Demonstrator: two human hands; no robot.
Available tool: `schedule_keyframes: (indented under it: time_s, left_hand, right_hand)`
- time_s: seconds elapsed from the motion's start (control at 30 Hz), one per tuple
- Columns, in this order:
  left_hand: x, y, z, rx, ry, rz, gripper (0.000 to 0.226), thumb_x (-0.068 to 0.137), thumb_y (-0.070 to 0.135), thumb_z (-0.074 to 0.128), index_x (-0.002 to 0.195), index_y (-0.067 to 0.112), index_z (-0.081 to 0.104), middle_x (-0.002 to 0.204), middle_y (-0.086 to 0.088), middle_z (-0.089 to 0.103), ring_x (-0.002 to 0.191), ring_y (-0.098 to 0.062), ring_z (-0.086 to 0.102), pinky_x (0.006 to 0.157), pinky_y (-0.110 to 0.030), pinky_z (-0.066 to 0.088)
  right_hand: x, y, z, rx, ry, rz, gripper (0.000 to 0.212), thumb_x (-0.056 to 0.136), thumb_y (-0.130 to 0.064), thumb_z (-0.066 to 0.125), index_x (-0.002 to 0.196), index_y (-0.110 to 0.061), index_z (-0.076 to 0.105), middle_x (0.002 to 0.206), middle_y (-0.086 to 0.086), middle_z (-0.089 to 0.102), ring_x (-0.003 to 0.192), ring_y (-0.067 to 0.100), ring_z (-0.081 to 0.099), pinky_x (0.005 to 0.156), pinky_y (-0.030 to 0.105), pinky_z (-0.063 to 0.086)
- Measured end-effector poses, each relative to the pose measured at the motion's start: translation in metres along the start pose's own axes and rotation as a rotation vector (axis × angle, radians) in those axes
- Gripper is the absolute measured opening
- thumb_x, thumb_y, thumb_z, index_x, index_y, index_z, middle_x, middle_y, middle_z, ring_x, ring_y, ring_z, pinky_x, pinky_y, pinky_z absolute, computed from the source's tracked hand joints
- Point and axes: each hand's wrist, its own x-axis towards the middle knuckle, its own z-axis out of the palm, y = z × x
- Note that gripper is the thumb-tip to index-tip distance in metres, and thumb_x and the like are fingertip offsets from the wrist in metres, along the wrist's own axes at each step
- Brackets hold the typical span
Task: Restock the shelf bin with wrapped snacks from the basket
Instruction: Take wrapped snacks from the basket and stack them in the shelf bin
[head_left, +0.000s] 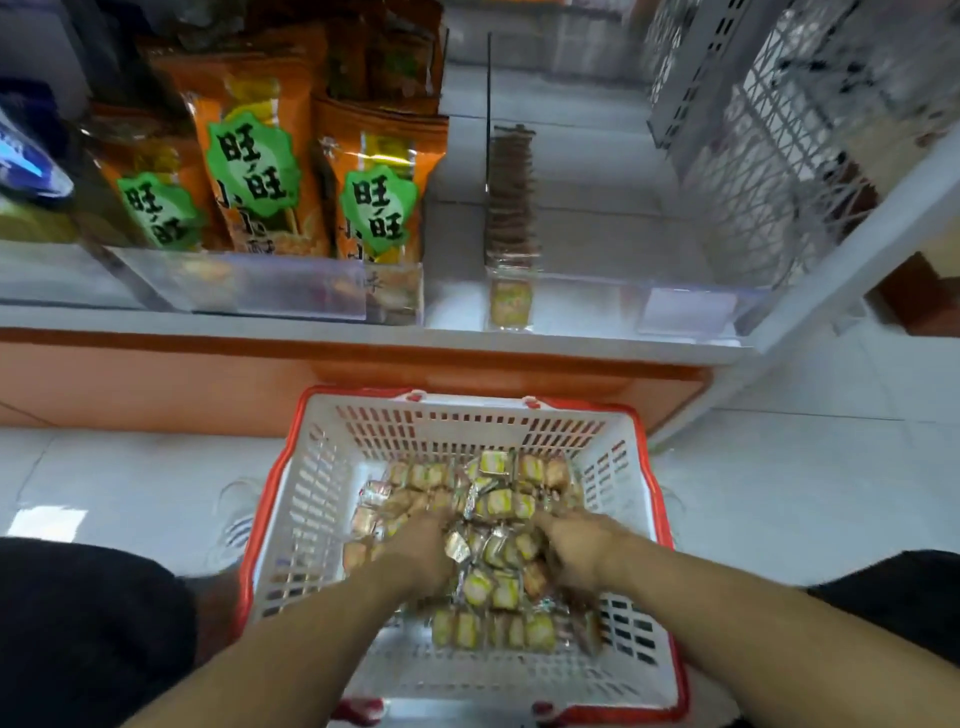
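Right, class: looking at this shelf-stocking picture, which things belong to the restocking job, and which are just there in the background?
Part of the job:
- basket, on the floor
- wrapped snacks inside it
- clear shelf bin, with one row of snacks already in it
- left hand and right hand, both in the snack pile

Just there:
- orange snack bags on the shelf
- white wire rack

White tiled floor (779, 493), basket (322, 499) on it
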Motion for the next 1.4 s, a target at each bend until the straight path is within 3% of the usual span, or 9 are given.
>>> schedule_keyframes:
  time_s: [0.17, 0.37, 0.57, 0.63, 0.73, 1.0, 1.13, 1.27, 1.4]
  left_hand:
    - [0.023, -0.006, 0.043, 0.264, -0.069, 0.129, 0.094, 0.079, 0.044, 0.081, 0.155, 0.043, 0.026, 0.168, -0.002, 0.013, 0.152, -0.034, 0.021, 0.116, -0.052, 0.039]
    - [0.042, -0.004, 0.071, 0.280, -0.103, 0.035, 0.099, 0.091, 0.048, 0.066, 0.161, 0.043, -0.005, 0.168, -0.001, -0.028, 0.155, -0.043, -0.012, 0.124, -0.060, 0.017]
    - [0.040, -0.001, 0.086, 0.373, 0.037, 0.005, 0.072, 0.093, 0.033, 0.064, 0.155, 0.020, 0.029, 0.152, -0.011, 0.030, 0.141, -0.036, 0.028, 0.111, -0.051, 0.042]
    - [0.042, -0.002, 0.087, 0.338, -0.010, 0.012, 0.070, 0.094, 0.029, 0.062, 0.155, 0.018, 0.028, 0.153, -0.011, 0.034, 0.139, -0.034, 0.033, 0.107, -0.048, 0.046]
    - [0.045, -0.002, 0.087, 0.289, -0.033, 0.035, 0.077, 0.094, 0.026, 0.066, 0.158, 0.020, 0.024, 0.159, -0.011, 0.032, 0.142, -0.035, 0.034, 0.111, -0.046, 0.044]
    - [0.037, 0.008, 0.050, -0.048, -0.002, 0.044, 0.064, 0.084, 0.025, 0.075, 0.139, 0.023, 0.043, 0.127, -0.005, 0.064, 0.108, -0.023, 0.064, 0.093, -0.036, 0.056]
    - [0.019, 0.017, -0.022, -0.407, -0.249, 0.057, 0.088, 0.081, 0.012, 0.079, 0.154, 0.030, 0.036, 0.109, -0.011, 0.073, 0.066, -0.011, 0.068, 0.061, -0.025, 0.057]
    - [-0.021, 0.044, -0.107, -0.752, -0.413, 0.103, 0.046, 0.090, -0.002, 0.065, 0.129, 0.022, 0.067, 0.108, -0.009, 0.076, 0.099, -0.030, 0.072, 0.086, -0.046, 0.062]
    - [-0.079, 0.072, -0.180, -0.949, -0.432, 0.308, 0.034, 0.089, -0.006, 0.058, 0.119, 0.005, 0.067, 0.105, -0.017, 0.072, 0.091, -0.029, 0.072, 0.076, -0.042, 0.066]
  right_hand:
    - [0.039, 0.005, 0.047, -0.020, -0.026, 0.064, 0.104, 0.084, -0.016, 0.073, 0.158, -0.042, 0.004, 0.167, 0.013, 0.004, 0.152, 0.040, 0.012, 0.121, 0.052, 0.025]
    - [0.064, 0.000, 0.058, -0.072, 0.028, 0.044, 0.095, 0.085, 0.005, 0.062, 0.157, -0.038, 0.017, 0.168, 0.012, -0.001, 0.154, 0.042, 0.002, 0.116, 0.053, 0.037]
    - [0.072, 0.008, 0.055, 0.019, -0.068, 0.038, 0.071, 0.081, 0.010, 0.057, 0.145, -0.020, 0.044, 0.163, 0.012, 0.020, 0.135, 0.039, 0.047, 0.107, 0.045, 0.047]
    - [0.072, 0.007, 0.054, 0.018, -0.074, -0.028, 0.033, 0.084, 0.003, 0.056, 0.108, -0.019, 0.055, 0.125, 0.011, 0.054, 0.104, 0.028, 0.057, 0.085, 0.040, 0.052]
    - [0.068, 0.007, 0.052, 0.056, -0.081, -0.040, 0.026, 0.079, 0.004, 0.052, 0.085, -0.022, 0.052, 0.097, 0.003, 0.056, 0.086, 0.020, 0.050, 0.067, 0.031, 0.038]
    - [0.037, -0.014, -0.005, 0.066, -0.037, -0.065, 0.008, 0.087, -0.014, 0.063, 0.094, -0.011, 0.060, 0.102, 0.010, 0.063, 0.095, 0.028, 0.059, 0.075, 0.036, 0.046]
    - [-0.009, -0.040, -0.082, -0.186, -0.042, -0.140, 0.007, 0.084, -0.011, 0.069, 0.089, -0.009, 0.064, 0.083, 0.008, 0.061, 0.081, 0.027, 0.061, 0.066, 0.033, 0.048]
    - [-0.090, -0.054, -0.164, -0.288, 0.109, -0.253, 0.021, 0.080, -0.021, 0.072, 0.099, -0.021, 0.065, 0.080, -0.005, 0.062, 0.069, 0.016, 0.057, 0.053, 0.027, 0.039]
    - [-0.157, -0.041, -0.228, 0.110, 0.354, -0.441, 0.030, 0.089, -0.029, 0.070, 0.115, -0.033, 0.057, 0.080, -0.013, 0.061, 0.067, 0.001, 0.057, 0.058, 0.017, 0.041]
